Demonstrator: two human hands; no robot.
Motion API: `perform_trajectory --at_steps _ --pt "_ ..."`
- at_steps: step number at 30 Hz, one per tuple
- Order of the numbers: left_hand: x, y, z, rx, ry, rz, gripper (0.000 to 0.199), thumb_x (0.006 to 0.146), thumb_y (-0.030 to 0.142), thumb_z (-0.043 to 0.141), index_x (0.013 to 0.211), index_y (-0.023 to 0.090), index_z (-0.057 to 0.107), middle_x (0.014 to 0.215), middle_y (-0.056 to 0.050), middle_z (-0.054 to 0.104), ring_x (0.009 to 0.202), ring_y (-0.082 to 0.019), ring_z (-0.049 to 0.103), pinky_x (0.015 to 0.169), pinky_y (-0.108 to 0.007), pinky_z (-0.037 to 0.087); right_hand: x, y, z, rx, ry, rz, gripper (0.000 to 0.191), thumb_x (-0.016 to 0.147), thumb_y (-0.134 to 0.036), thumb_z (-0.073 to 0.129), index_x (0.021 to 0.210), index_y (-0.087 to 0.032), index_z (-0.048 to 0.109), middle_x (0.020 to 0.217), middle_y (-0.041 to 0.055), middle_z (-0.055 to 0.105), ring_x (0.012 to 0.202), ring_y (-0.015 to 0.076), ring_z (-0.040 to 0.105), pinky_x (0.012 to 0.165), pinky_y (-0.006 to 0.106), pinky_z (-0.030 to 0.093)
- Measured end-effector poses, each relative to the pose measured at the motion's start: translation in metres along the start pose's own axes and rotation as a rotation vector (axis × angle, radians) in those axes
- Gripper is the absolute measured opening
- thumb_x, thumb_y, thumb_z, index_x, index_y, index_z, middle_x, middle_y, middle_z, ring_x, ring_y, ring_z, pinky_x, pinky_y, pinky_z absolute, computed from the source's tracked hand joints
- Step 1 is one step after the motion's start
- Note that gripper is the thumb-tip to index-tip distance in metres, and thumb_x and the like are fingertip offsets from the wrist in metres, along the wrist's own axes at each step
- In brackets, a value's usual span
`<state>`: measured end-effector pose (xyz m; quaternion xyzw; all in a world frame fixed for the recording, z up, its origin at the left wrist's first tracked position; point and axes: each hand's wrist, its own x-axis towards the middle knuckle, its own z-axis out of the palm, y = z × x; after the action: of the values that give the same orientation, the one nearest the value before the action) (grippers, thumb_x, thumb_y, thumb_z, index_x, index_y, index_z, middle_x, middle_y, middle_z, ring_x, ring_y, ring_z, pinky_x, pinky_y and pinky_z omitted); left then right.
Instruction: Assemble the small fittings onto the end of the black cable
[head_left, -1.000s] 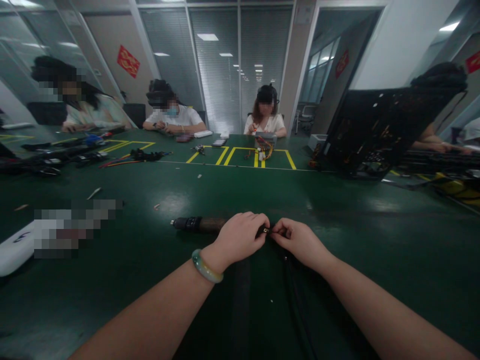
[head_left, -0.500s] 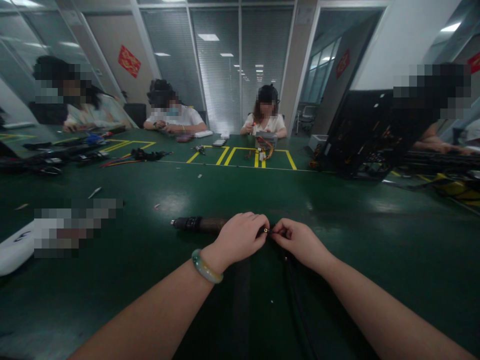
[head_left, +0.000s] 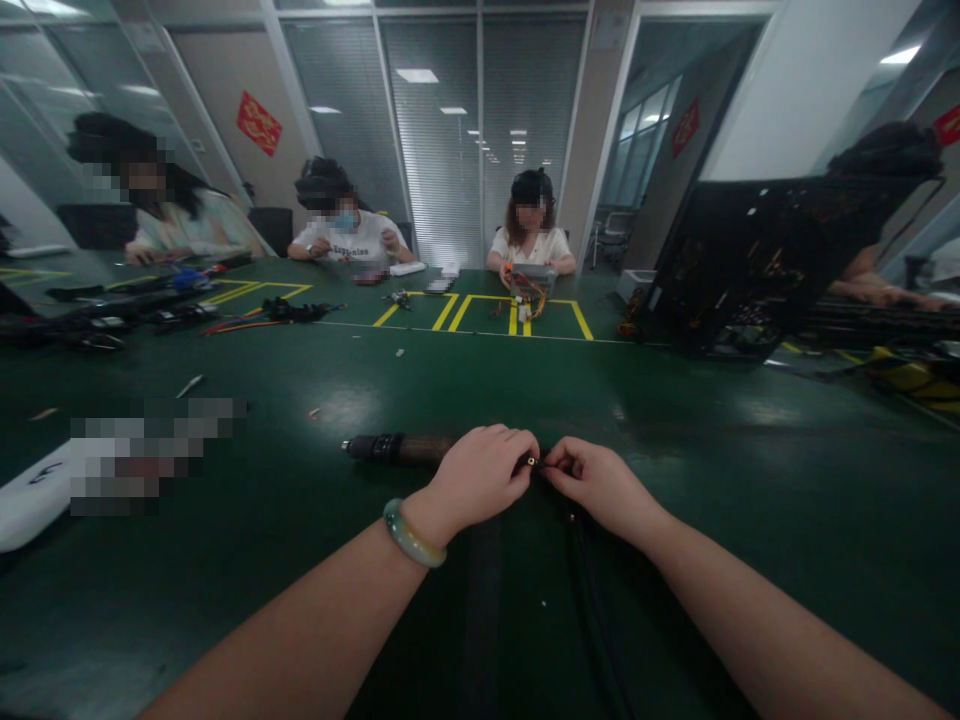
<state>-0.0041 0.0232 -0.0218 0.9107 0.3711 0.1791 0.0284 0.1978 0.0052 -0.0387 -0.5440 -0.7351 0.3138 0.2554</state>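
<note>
Nearest, I had the dark cable (head_left: 596, 610) running over the green table (head_left: 750, 450) toward my side, passing close under the right hand (head_left: 600, 485). Bracelet (head_left: 409, 535) was on the left wrist. The left hand (head_left: 484, 475) was wrapped around the rear part of the dark cylindrical tool (head_left: 424, 450), which lay sideways in front of me, tip pointing left. I had the right hand in a narrow pinch on a small dark part (head_left: 543, 461) at the tool's rear end; couldn't tell whether that joined the cable. A little metal piece (head_left: 532, 461) glinted by the left fingers. White object (head_left: 37, 505) sat on the left, partly blurred out. Farther: wire bundle (head_left: 292, 310), yellow tape marks (head_left: 469, 310), and black computer case (head_left: 765, 260) tilted at right. Across the table, a co-worker (head_left: 531, 245) had both hands at a gray box (head_left: 532, 272); blinds (head_left: 439, 130) hung behind glass.
</note>
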Motion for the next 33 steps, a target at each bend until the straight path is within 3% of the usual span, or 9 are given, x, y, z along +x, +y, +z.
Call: perform_trajectory --at_steps 33 --pt "0.0012 0.0016 -0.0018 0.008 0.009 0.008 0.015 0.095 0.026 0.045 0.098 0.021 0.059 0.092 -0.001 0.064 0.090 -0.020 0.059 0.082 -0.036 0.045 0.0002 -0.0012 0.0006 0.002 0.011 -0.007 0.010 0.085 -0.029 0.059 0.088 -0.022 0.065 0.075 -0.0021 0.066 0.063 0.0131 0.057 0.055 0.022 0.039"
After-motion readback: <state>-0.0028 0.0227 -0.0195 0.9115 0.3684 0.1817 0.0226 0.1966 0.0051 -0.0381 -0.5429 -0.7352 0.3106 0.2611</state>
